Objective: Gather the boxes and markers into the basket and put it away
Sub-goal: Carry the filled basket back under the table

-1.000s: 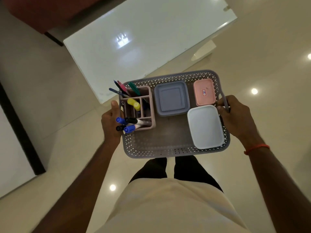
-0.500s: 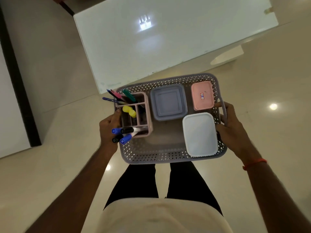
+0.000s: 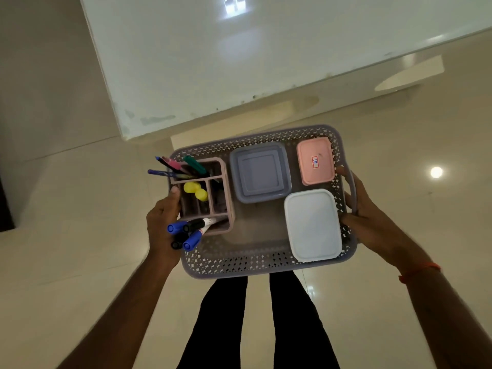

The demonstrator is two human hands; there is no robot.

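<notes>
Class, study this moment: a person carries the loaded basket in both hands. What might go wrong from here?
1. The capped markers lean out of the pink organizer past the rim of the basket, over the left hand; a tilt might spill them.
2. The white box, pink box and grey-blue box sit loose, so they may slide if the right hand dips.
3. The white table appears close ahead: a possible bump.
</notes>
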